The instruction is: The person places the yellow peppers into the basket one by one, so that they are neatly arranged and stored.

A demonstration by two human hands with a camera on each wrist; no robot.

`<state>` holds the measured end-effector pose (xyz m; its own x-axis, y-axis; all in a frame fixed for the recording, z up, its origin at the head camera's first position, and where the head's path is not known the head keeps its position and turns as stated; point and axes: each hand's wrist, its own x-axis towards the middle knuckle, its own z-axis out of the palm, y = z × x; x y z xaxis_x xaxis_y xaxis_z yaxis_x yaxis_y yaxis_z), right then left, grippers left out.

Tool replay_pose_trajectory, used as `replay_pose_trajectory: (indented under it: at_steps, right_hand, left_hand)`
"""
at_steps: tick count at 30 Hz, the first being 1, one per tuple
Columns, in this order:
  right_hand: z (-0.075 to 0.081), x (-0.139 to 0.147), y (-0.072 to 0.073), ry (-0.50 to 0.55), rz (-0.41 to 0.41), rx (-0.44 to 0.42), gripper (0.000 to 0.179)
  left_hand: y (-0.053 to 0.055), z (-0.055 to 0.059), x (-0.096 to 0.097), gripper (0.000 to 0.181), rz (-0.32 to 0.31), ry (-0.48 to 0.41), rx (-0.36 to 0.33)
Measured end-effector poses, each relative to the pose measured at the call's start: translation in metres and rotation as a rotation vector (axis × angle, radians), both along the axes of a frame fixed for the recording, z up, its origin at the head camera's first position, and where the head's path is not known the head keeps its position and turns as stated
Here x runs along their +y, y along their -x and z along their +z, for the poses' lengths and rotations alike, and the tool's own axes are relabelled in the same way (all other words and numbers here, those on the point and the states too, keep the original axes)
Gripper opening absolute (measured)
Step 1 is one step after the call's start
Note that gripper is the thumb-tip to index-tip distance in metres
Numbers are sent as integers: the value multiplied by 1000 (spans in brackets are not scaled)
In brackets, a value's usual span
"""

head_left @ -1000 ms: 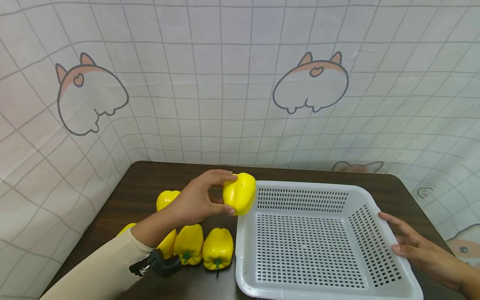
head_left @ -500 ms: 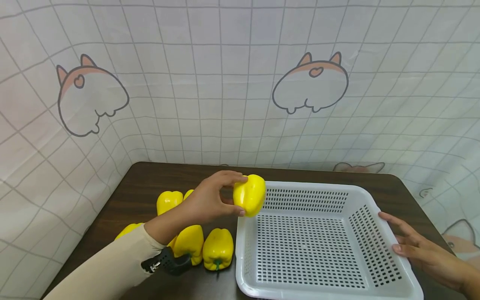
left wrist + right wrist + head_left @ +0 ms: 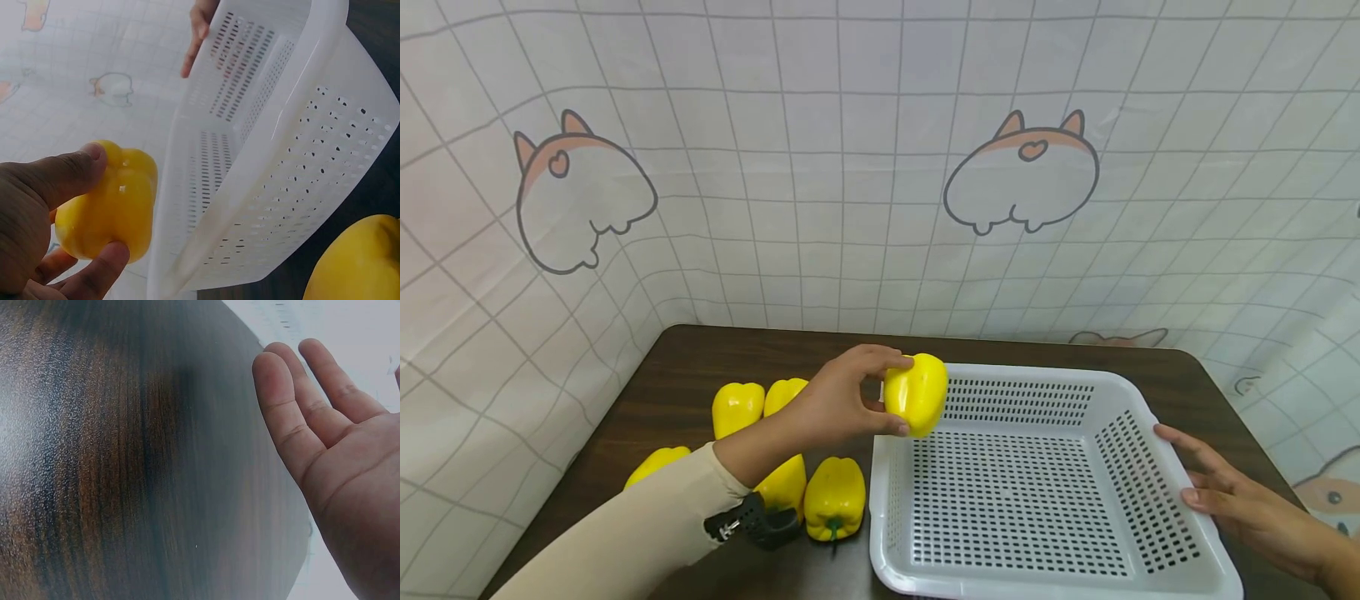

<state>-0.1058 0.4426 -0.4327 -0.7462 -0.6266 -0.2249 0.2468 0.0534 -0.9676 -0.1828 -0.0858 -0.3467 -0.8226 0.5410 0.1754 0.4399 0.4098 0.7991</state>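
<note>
Left wrist view: yellow pepper (image 3: 128, 203) (quite glossy) pinched between the fingers (image 3: 105, 267).

A dark wood-grain bench (image 3: 685, 362) is backed by a white gridded backdrop (image 3: 820, 192), on which cartoon animals (image 3: 1021, 183) are printed.

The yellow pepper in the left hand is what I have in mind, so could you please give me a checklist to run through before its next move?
1. Left hand has a hold on the yellow pepper: ok, it sits between thumb and fingers.
2. Right hand touches the basket: ok, at the right rim; how firmly cannot be told.
3. Basket opening faces up: ok, its perforated floor shows in the head view.
4. Held pepper fully inside the rim: cannot tell; it overlaps the far left corner, and depth is unclear.
5. Nearest table pepper outside the basket: ok, beside its left wall.
</note>
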Motion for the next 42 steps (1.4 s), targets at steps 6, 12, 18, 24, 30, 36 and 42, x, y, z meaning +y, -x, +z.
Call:
replay_pose_trajectory:
  at_steps: [6,12,18,24,30,36,42]
  right_hand:
    - [0,1,0,-23,0,20,74]
    - [0,0,0,12,17,1,75]
    - [1,0,1,23,9,-16,76]
    - [2,0,0,-22,-10,3,76]
    - [3,-1,0,-44,-14,1,75]
    - [3,0,1,-36,-12,-3,76]
    - [0,1,1,-32,1,17,75]
  left_hand:
    - [1,0,6,76,-9,3,-4]
    - [3,0,11,76,-16,7,-3]
    - [5,0,17,76,-21,-1,-30]
    - [4,1,26,76,-24,-3,-66]
    - [4,1,32,76,-19,20,-74]
    - [4,0,38,77,-23,36,-66]
    - [6,-2,49,77,-33,51,-55]
